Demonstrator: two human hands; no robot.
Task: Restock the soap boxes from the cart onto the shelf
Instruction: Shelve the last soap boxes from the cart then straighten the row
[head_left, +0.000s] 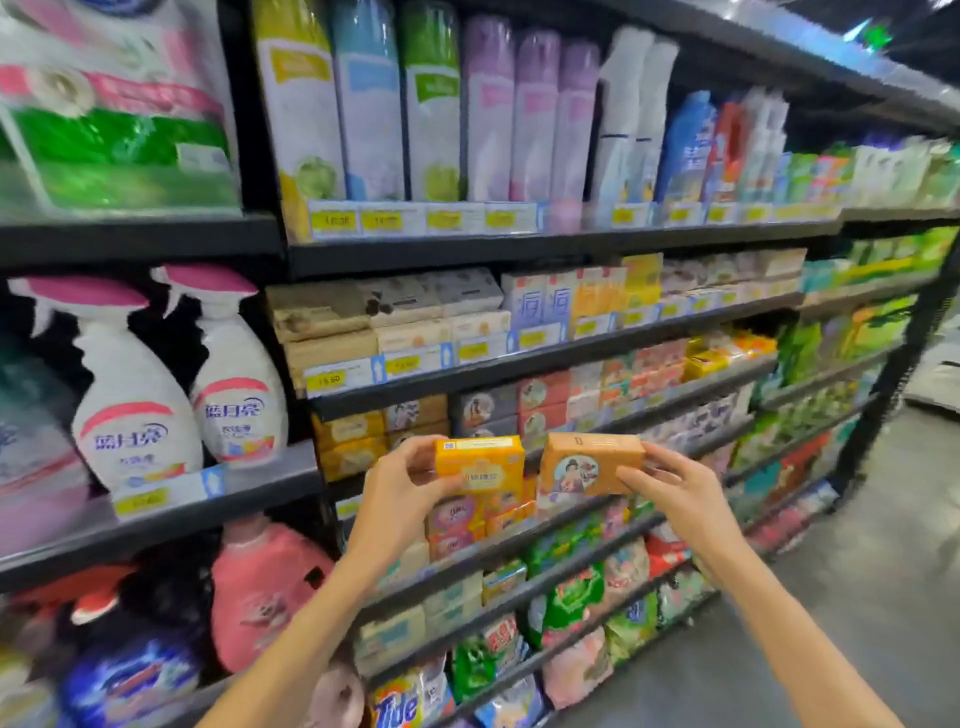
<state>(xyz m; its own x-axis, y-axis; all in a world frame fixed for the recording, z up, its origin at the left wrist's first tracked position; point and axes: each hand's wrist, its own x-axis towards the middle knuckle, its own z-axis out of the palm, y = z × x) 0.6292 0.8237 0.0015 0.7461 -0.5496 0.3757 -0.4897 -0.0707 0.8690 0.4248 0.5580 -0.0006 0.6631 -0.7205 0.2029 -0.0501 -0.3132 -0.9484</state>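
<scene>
Two soap boxes are held up side by side in front of the shelf (540, 358), just apart, level with its third tier of stacked soap boxes (524, 410). The yellow soap box (480, 465) is upright, printed face toward the camera with a white label strip along its top edge, gripped at its left end. The orange soap box (589, 465) is tilted slightly, showing a round illustrated emblem on its face, gripped at its right end.
</scene>
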